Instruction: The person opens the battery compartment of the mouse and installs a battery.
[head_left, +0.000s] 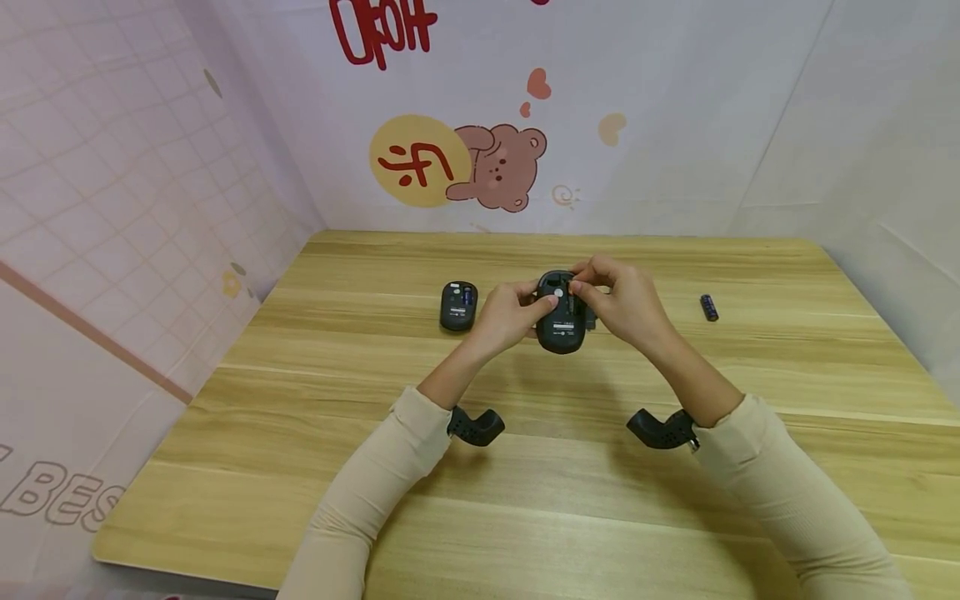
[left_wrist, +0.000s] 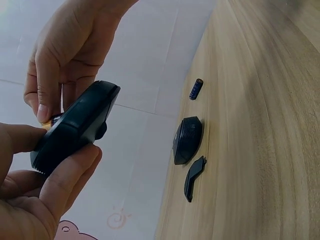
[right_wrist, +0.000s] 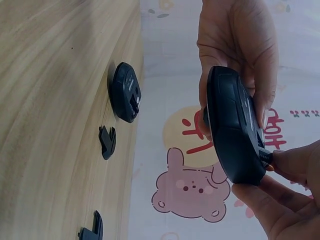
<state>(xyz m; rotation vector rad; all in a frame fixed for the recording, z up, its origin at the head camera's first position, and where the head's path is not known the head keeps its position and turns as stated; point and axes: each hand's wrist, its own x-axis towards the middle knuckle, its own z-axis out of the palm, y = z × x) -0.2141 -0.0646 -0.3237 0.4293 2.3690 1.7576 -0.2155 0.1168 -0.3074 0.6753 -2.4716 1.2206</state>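
Two hands grip mouse, battery; backdrop reads "BES"

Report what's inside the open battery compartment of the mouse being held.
A battery juts partly out of the mouse, pinched by the right hand. Whatever lies beneath the battery and that hand is covered and cannot be seen.

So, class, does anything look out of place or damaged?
A loose blue battery lies to the right, away from the held mouse; the leftmost mouse lies underside up, its battery exposed. Nothing looks spilled or damaged.
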